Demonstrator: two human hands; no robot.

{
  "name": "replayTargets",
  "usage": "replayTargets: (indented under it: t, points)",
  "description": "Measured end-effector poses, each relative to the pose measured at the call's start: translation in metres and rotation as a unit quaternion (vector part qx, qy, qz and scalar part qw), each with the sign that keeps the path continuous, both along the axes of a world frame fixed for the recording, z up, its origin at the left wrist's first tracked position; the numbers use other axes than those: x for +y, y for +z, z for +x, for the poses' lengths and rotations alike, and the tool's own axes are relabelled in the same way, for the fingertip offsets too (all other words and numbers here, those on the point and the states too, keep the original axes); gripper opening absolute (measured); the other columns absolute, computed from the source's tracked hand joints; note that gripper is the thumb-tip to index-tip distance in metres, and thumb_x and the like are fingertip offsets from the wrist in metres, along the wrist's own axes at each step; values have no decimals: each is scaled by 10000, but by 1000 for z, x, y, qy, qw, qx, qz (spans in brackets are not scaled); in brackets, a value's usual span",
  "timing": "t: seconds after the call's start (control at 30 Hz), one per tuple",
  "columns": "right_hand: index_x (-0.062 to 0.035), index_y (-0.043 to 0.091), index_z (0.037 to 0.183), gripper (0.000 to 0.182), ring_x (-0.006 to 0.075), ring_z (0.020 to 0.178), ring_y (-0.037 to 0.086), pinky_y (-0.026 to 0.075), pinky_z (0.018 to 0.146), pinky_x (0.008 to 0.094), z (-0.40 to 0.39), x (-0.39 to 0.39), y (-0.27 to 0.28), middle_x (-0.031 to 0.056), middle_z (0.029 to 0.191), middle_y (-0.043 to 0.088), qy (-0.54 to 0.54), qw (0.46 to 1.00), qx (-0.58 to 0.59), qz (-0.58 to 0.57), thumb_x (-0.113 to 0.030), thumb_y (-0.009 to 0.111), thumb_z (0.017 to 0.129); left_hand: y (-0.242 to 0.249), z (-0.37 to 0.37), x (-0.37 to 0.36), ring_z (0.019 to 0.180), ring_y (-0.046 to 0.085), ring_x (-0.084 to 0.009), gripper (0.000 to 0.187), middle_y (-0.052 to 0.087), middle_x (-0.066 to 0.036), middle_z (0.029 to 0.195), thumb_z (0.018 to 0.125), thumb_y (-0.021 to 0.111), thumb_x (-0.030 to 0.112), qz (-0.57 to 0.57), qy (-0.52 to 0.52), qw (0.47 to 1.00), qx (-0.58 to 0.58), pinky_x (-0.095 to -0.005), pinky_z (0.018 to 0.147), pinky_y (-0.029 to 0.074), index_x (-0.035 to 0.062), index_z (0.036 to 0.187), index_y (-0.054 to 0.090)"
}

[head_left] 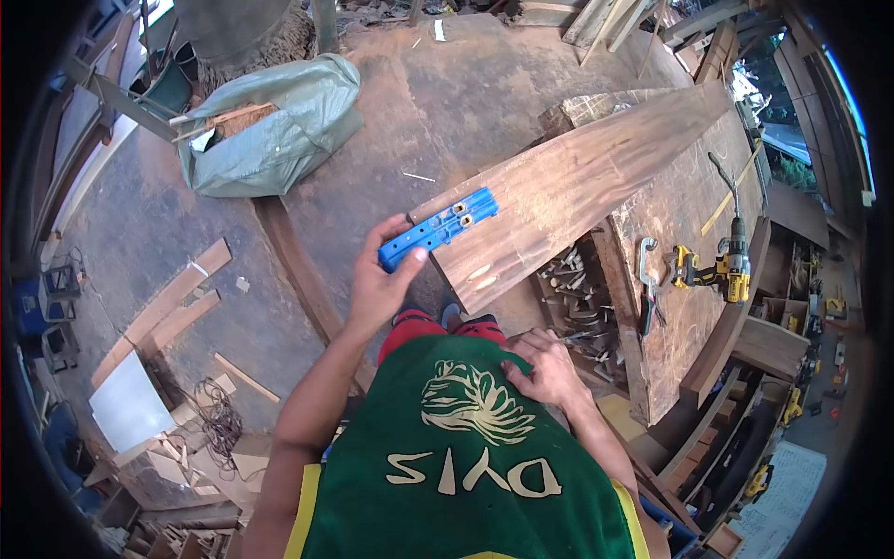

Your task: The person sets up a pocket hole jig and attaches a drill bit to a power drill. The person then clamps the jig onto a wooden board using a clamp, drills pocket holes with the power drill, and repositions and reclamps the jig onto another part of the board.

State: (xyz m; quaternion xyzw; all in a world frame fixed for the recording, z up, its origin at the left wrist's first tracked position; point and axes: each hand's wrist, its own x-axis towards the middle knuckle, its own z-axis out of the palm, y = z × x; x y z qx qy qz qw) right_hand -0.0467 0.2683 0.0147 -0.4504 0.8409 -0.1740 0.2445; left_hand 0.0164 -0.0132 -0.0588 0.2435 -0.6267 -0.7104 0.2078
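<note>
A blue jig [445, 226] with two round metal-rimmed holes lies over the near left end of a wide wooden board [577, 186]. My left hand [384, 275] grips the jig's left end, thumb on top and fingers behind. Light wood dust is scattered on the board, and two pale oval slots show near its front corner. My right hand [540, 363] rests at the lower edge of my green shirt [466, 447], its fingers loosely curled; what they hold, if anything, is hidden.
On the right workbench [689, 326] lie a yellow drill [734, 270] with a long bit and a clamp [646, 279]. Wood scraps fill a space under the board. A green sack [279, 140], wood strips [168, 307] and a white sheet [130, 401] are at the left.
</note>
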Motion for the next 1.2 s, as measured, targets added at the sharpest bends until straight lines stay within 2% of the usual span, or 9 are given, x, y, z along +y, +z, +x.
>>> replayTargets:
  t: [0.1, 0.43, 0.63, 0.67, 0.83, 0.9, 1.13, 1.17, 1.2]
  points:
    - [-54, 708, 1013, 284, 316, 924, 638, 491, 871, 422, -3, 5, -4, 136, 972, 687, -23, 1000, 1, -21, -195, 701, 767, 2, -3, -4, 965, 630, -145, 592, 636, -125, 1107, 866, 755, 93, 193, 40, 979, 50, -276, 785, 534, 6, 1364, 447]
    - [-47, 643, 1152, 389, 365, 1062, 615, 481, 957, 461, 11, 67, -3, 158, 1094, 659, -157, 988, -3, -5, -218, 635, 803, -15, 11, -14, 1230, 507, -278, 695, 527, -190, 1331, 886, 734, 136, -111, 125, 983, -75, -394, 1023, 435, -30, 1437, 342]
    - [-41, 643, 1127, 336, 359, 1066, 612, 481, 944, 479, 59, 143, -20, 152, 1087, 656, -295, 954, -2, -47, -250, 612, 865, 34, 15, -12, 1343, 411, -318, 587, 413, -233, 1455, 941, 648, 111, -361, 172, 913, 80, -436, 1162, 269, -65, 1423, 362]
    - [-40, 643, 1121, 329, 360, 1050, 613, 484, 932, 482, 70, 159, -24, 151, 1073, 654, -312, 949, 2, -54, -248, 611, 868, 91, 5, 37, 1229, 479, -372, 805, 432, -265, 1379, 849, 776, 395, -369, 147, 909, 127, -505, 1046, 417, -83, 1369, 389]
    - [-27, 653, 1052, 267, 342, 949, 622, 501, 834, 457, 106, 250, 6, 138, 1020, 651, -372, 912, 96, -145, -209, 654, 856, 125, -31, 149, 1096, 564, -327, 682, 551, -242, 1232, 902, 712, 396, -440, 142, 841, 282, -447, 975, 463, -76, 1323, 458]
    - [-25, 658, 1006, 236, 303, 884, 632, 511, 753, 420, 108, 299, 52, 124, 1012, 654, -350, 884, 211, -226, -187, 686, 837, 114, -38, 200, 1350, 405, -278, 534, 446, -170, 1453, 935, 631, 90, -388, 37, 887, 247, -398, 1164, 263, -50, 1401, 413]
    - [-6, 658, 972, 284, 284, 784, 612, 490, 635, 364, 189, 434, 221, 99, 896, 605, -266, 767, 353, -465, -114, 745, 725, 100, 0, 499, 1383, 392, -290, 659, 421, -159, 1473, 763, 588, -67, -264, -209, 891, 303, -414, 1185, 257, -4, 1396, 412]
    - [-6, 658, 972, 284, 284, 784, 612, 490, 635, 364, 190, 451, 218, 99, 896, 605, -288, 759, 354, -464, -114, 745, 725, 122, 19, 558, 1384, 389, -280, 677, 398, -159, 1484, 725, 586, -81, -62, -138, 982, 115, -411, 1188, 259, 0, 1379, 429]
    - [-29, 627, 832, 122, 239, 753, 593, 495, 619, 345, 183, 466, 215, 74, 842, 582, -263, 643, 560, -451, -116, 688, 773, 117, 27, 575, 1384, 389, -280, 677, 398, -159, 1484, 725, 586, -81, -68, -155, 980, 107, -411, 1188, 259, 0, 1379, 429]
